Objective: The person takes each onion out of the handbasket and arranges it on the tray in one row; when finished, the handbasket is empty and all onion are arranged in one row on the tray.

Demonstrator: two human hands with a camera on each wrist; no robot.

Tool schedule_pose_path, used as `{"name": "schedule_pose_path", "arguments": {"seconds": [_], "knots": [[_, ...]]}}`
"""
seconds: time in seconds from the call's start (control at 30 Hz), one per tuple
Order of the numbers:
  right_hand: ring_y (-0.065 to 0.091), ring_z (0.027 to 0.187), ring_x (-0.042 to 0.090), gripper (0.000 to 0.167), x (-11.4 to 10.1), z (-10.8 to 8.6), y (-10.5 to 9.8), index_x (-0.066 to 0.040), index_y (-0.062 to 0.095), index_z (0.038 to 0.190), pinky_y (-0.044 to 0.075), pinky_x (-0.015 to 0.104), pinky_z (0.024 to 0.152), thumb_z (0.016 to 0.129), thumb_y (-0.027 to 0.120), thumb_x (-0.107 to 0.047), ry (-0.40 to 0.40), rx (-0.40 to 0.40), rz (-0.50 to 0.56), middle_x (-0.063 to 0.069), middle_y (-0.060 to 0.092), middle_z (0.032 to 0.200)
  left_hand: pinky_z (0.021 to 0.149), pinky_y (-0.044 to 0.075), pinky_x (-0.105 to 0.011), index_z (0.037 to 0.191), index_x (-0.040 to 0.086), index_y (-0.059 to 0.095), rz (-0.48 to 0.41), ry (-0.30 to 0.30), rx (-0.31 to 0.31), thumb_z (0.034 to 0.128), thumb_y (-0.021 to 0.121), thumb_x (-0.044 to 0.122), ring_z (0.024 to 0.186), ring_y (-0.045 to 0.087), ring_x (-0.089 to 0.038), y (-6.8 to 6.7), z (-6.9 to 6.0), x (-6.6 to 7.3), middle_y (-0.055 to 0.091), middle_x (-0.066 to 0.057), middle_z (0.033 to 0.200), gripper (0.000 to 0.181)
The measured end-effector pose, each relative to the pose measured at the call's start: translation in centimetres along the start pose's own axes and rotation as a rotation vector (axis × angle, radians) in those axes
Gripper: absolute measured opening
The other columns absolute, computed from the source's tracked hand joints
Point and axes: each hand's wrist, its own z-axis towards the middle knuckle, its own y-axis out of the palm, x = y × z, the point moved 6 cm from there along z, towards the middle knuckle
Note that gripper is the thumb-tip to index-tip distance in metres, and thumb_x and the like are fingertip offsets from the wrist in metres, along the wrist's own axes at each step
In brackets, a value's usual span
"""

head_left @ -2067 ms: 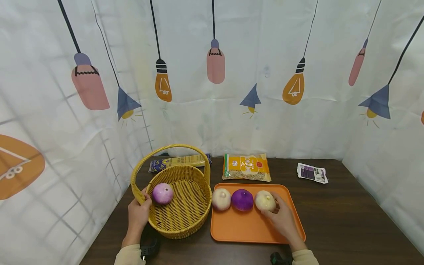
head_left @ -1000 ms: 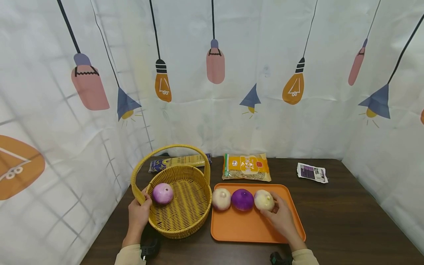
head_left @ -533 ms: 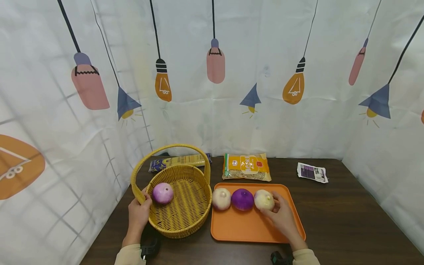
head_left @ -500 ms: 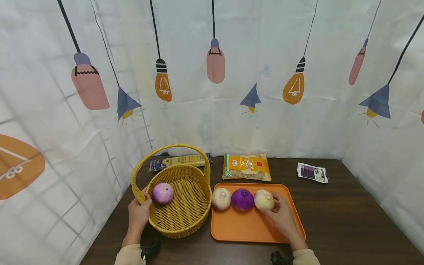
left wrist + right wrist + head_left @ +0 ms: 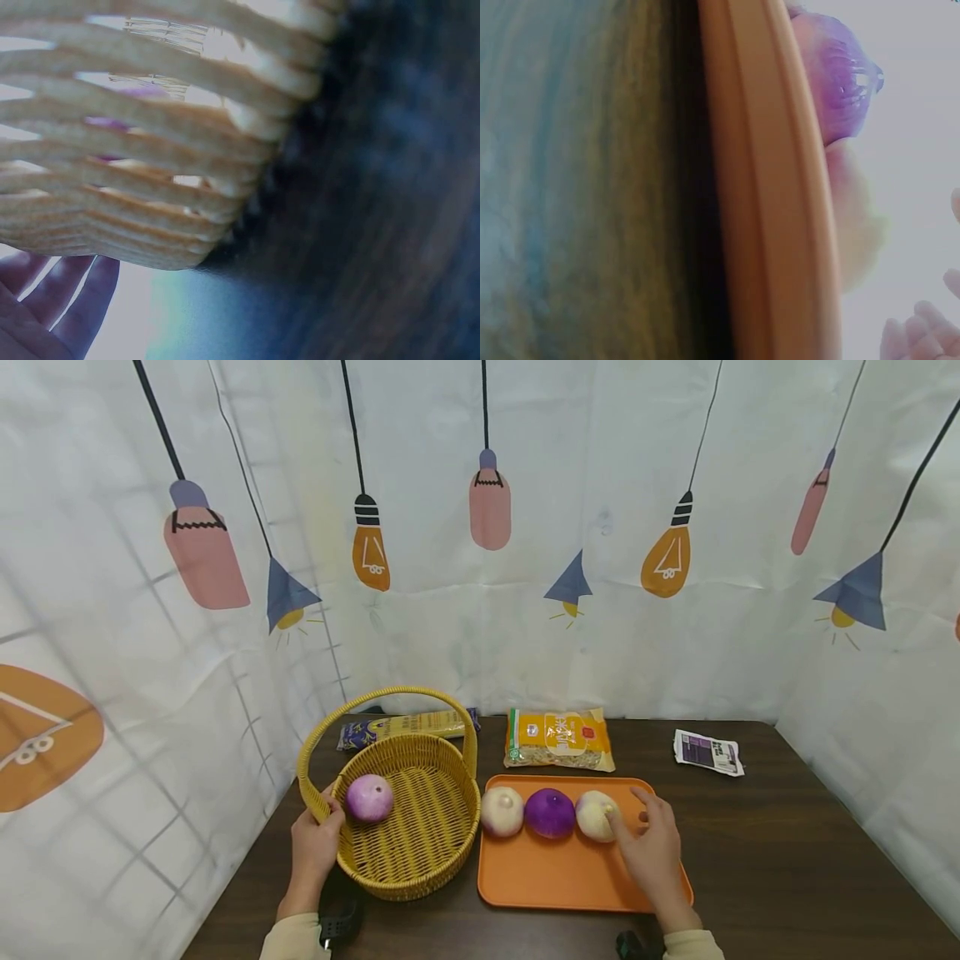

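Observation:
My left hand grips the left side of the yellow woven basket near the base of its handle. Inside the basket, at the left, lies a light purple onion. Three onions stand in a row on the orange tray: a whitish one, a deep purple one and a pale one at the right. My right hand hovers at the right of the pale onion with fingers spread, holding nothing. In the right wrist view a gap shows between its fingers and the pale onion.
Behind the basket lies a long yellow and blue packet. A yellow bag of grain lies behind the tray, and a small white and purple packet at the back right. A patterned curtain surrounds the dark table.
My right hand has let go of the pale onion and moved slightly to the right, its fingers spreading. The onion stays on the tray. My left hand and the basket have not moved.

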Motion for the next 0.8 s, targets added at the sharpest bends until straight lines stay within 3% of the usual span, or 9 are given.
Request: {"name": "schedule_pose_path", "arguments": {"seconds": [0.1, 0.27, 0.5, 0.63, 0.8], "knots": [[0.052, 0.091, 0.028, 0.044, -0.6, -0.2, -0.4, -0.003, 0.062, 0.123, 0.047, 0.030, 0.075, 0.083, 0.077, -0.013, -0.036, 0.082, 0.002, 0.015, 0.058, 0.118, 0.075, 0.036, -0.006, 0.103, -0.001, 0.063, 0.011, 0.006, 0.013, 0.0920, 0.052, 0.010, 0.103, 0.053, -0.021, 0.0, 0.0, 0.1, 0.061, -0.016, 0.129, 0.020], [0.051, 0.091, 0.025, 0.040, -1.5, -0.4, -0.1, -0.006, 0.063, 0.121, 0.043, 0.016, 0.072, 0.083, 0.075, -0.009, -0.047, 0.088, 0.086, 0.011, 0.060, 0.117, 0.075, 0.036, -0.006, 0.101, -0.002, 0.062, 0.000, -0.002, 0.013, 0.0921, 0.053, 0.010, 0.104, 0.053, -0.019, 0.1, 0.0, -0.1, 0.061, -0.014, 0.130, 0.017], [0.053, 0.089, 0.020, 0.043, -4.1, -1.4, 1.5, -0.007, 0.063, 0.119, 0.050, 0.024, 0.069, 0.079, 0.076, -0.001, -0.164, 0.069, 0.175, 0.012, 0.062, 0.112, 0.075, 0.036, -0.007, 0.101, -0.001, 0.062, 0.008, -0.007, 0.007, 0.0916, 0.053, 0.010, 0.106, 0.052, -0.020, -0.1, 0.0, -0.4, 0.060, -0.013, 0.132, 0.017], [0.056, 0.085, 0.022, 0.039, -5.9, -2.0, 3.0, -0.008, 0.064, 0.116, 0.052, 0.026, 0.067, 0.079, 0.076, -0.001, -0.200, -0.003, 0.219, 0.010, 0.063, 0.106, 0.078, 0.036, -0.007, 0.101, -0.001, 0.062, -0.008, -0.005, 0.007, 0.0916, 0.052, 0.010, 0.107, 0.052, -0.019, 0.0, 0.0, -0.3, 0.060, -0.012, 0.133, 0.017], [0.060, 0.086, 0.024, 0.033, -8.2, -2.1, 4.9, -0.013, 0.066, 0.115, 0.052, 0.028, 0.070, 0.084, 0.073, -0.005, -0.182, -0.106, 0.295, 0.009, 0.063, 0.109, 0.077, 0.037, -0.008, 0.098, -0.001, 0.061, -0.010, -0.004, 0.011, 0.0918, 0.053, 0.010, 0.104, 0.052, -0.018, 0.0, -0.1, -0.2, 0.061, -0.013, 0.130, 0.015]]}}
